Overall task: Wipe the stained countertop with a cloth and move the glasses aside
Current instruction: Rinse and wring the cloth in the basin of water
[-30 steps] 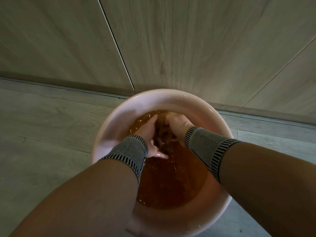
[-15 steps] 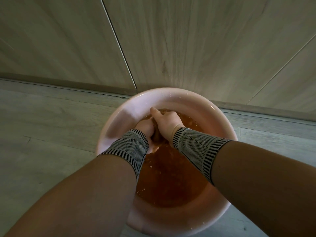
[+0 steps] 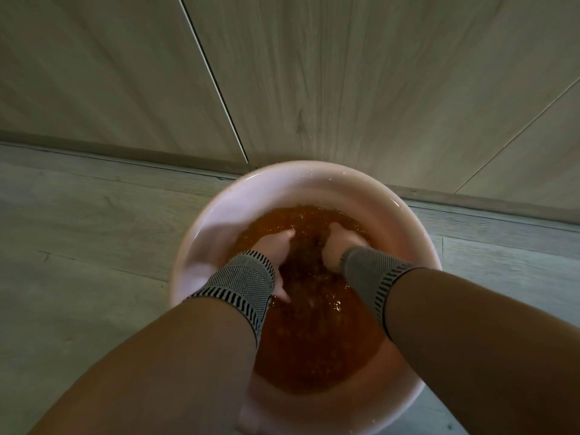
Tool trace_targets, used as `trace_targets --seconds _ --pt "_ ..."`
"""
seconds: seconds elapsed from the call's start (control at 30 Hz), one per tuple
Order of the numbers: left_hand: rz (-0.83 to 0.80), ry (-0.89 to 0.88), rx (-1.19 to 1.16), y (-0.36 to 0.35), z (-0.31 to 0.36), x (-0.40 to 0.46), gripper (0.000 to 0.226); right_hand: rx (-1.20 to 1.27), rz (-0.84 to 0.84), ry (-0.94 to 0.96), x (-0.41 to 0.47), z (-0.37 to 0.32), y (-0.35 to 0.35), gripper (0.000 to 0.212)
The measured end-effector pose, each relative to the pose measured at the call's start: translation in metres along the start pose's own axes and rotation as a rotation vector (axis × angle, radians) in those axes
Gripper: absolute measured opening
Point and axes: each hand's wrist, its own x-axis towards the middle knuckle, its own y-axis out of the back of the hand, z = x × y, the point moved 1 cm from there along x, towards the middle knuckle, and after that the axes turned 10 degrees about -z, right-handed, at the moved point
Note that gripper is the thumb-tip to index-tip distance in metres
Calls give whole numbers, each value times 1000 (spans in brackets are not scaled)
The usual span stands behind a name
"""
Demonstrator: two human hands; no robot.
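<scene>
A round pink basin stands on the floor, part full of murky orange-brown water. Both my hands are dipped into it, each with a grey striped band on the wrist. A dark wet cloth lies bunched under the surface between them. My left hand grips the cloth's left side, thumb toward me. My right hand grips its right side, with the fingertips sunk in the water. No glasses and no countertop are in view.
The basin sits close against a pale wood-grain wall panel with a skirting strip along its foot. Grey plank flooring spreads out to the left and right of the basin.
Half a second ago my hands were pressed together over the cloth above the water. Now they have moved apart and sunk lower, with the cloth under the surface between them.
</scene>
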Motion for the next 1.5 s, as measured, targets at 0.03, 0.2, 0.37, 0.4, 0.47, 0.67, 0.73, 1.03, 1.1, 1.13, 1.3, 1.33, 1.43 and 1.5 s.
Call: trace_targets --seconds 0.03,0.2,0.37,0.4,0.47,0.67,0.73,1.03,1.1,1.13,1.3,1.33,1.43,1.5 --pt "-40 -27 -28 0 0 0 54 -2 -29 15 0 -10 1 39" --pt "-187 -63 -274 -3 1 -11 75 564 -127 150 -26 -39 3 49" --pt "-159 -118 -295 -7 13 -33 20 559 -115 264 -39 -49 -2 49" --pt "-176 -141 -260 -9 11 -36 17 538 -114 285 -41 -49 -3 44" --pt "-162 -180 -148 -4 8 -29 31 493 -109 319 -43 -49 -5 38" --pt "-119 -175 -243 2 4 -29 38 394 -55 346 -40 -51 -8 49" --pt "-69 -168 -182 1 4 -28 34 320 -41 334 -37 -49 -10 54" --pt "165 40 86 18 9 -9 64 -117 -198 -63 -3 8 -12 36" --pt "146 35 182 17 8 -2 57 -59 -193 -111 6 17 -12 38" --pt "131 22 224 17 5 1 54 -32 -164 -142 7 18 -7 38" --pt "-55 13 43 5 -7 -1 61 323 -165 -6 -4 -1 4 38" --pt "-91 18 -24 6 -7 -2 67 410 -194 45 -10 -12 3 36" --pt "-181 4 -182 1 -3 -11 77 573 -177 121 -25 -35 1 34" --pt "-196 -3 -296 0 2 -18 74 620 -147 135 -27 -45 0 39"
